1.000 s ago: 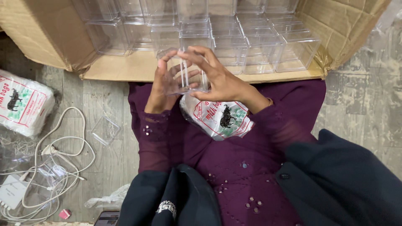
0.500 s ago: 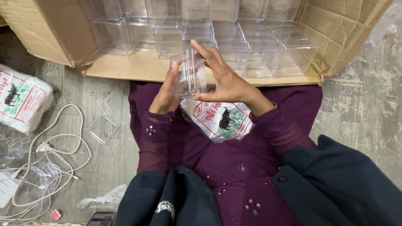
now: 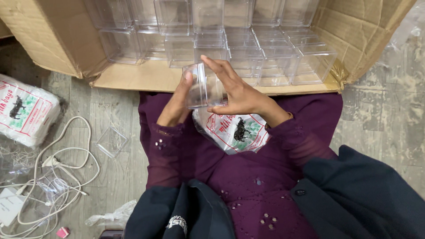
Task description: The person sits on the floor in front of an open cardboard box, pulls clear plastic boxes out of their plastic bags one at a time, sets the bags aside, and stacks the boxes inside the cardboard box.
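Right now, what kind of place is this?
Probably an informal floor-level packing spot. A cardboard carton holds rows of clear plastic boxes, both hands lift one clear box, and printed white packets lie on the lap and floor.

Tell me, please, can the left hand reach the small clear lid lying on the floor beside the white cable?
Probably yes. The left hand holds the clear box together with the right hand, so it must let go first; the lid lies uncovered on the floor.

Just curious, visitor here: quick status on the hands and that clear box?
Left hand and right hand both grip clear box, held up over lap. Printed bag beneath. Nothing in the way.
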Available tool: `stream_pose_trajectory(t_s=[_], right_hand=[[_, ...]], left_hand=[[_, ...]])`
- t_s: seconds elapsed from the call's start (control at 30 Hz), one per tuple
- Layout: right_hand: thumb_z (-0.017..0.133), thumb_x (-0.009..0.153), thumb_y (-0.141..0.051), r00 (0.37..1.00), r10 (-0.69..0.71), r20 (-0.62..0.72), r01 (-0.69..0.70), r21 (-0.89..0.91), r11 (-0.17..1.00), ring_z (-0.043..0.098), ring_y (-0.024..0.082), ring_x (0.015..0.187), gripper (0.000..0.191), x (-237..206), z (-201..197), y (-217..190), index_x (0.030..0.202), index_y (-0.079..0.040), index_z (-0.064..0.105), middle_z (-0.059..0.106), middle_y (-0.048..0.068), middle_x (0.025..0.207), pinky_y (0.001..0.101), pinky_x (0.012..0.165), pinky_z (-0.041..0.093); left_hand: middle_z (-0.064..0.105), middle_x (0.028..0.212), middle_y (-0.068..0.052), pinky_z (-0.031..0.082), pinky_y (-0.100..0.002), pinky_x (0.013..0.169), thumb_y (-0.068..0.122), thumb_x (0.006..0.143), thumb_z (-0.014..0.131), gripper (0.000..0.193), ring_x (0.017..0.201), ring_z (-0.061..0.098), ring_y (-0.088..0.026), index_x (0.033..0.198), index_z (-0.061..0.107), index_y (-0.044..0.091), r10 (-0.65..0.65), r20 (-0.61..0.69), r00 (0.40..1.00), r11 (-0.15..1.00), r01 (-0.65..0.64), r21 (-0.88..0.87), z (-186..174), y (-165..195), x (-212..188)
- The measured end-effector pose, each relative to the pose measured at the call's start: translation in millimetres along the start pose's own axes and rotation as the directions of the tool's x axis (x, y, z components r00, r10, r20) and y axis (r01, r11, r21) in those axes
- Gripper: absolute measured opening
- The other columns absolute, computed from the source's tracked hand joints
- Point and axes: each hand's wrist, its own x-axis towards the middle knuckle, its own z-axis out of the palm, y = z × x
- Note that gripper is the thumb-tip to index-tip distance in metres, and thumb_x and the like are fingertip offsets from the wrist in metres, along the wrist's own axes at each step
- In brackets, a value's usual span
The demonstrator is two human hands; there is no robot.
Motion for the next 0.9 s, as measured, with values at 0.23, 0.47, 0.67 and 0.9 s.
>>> stream_pose_trajectory(t_s=[0.23,0.47,0.67,0.9], right_hand=[[0.089,0.080,-0.035,0.984,-0.171,-0.050,0.152,-0.262,0.953,0.034,0.048,0.144,0.117,38.7,23.8,29.0,0.165,-0.013,0.013,0.032,0.025,0.155,0.0550,0.119,0.036],[0.079,0.092,-0.031,0.856,0.302,-0.419,-0.472,-0.396,0.788,0.055,0.047,0.126,0.064,132.1,-50.5,165.3,0.143,-0.004,0.051,0.050,0.028,0.138,0.0517,0.107,0.047],[0.088,0.078,-0.026,0.877,0.315,-0.363,-0.437,-0.332,0.836,0.054,0.049,0.119,0.083,141.4,-47.6,215.8,0.148,-0.010,0.045,0.039,0.028,0.133,0.0508,0.103,0.047],[0.092,0.078,-0.019,0.887,0.248,-0.389,-0.382,-0.316,0.869,0.055,0.041,0.120,0.060,138.6,-49.1,208.6,0.126,-0.011,0.056,0.046,0.020,0.125,0.0503,0.099,0.049]], left_hand=[[0.060,0.132,-0.016,0.054,-0.036,0.086,0.023,0.086,0.079,0.088,0.104,0.060,-0.025,0.158,0.032,0.006,0.292,-0.290,0.911,0.673,0.019,0.740,-48.5,21.5,1.4],[0.040,0.162,-0.023,0.041,-0.037,0.120,0.003,0.097,0.070,0.077,0.150,0.042,-0.030,0.160,0.028,-0.004,0.490,-0.194,0.850,0.753,-0.301,0.585,-170.9,-28.7,89.9],[0.050,0.156,-0.022,0.041,-0.032,0.115,0.006,0.091,0.071,0.077,0.143,0.051,-0.025,0.159,0.034,0.001,0.291,-0.241,0.926,0.642,-0.002,0.767,-182.5,-52.1,109.2],[0.045,0.156,-0.024,0.037,-0.034,0.114,0.009,0.093,0.070,0.078,0.143,0.044,-0.028,0.158,0.028,-0.004,0.283,-0.106,0.953,0.692,-0.127,0.711,-182.5,-40.9,108.7]])
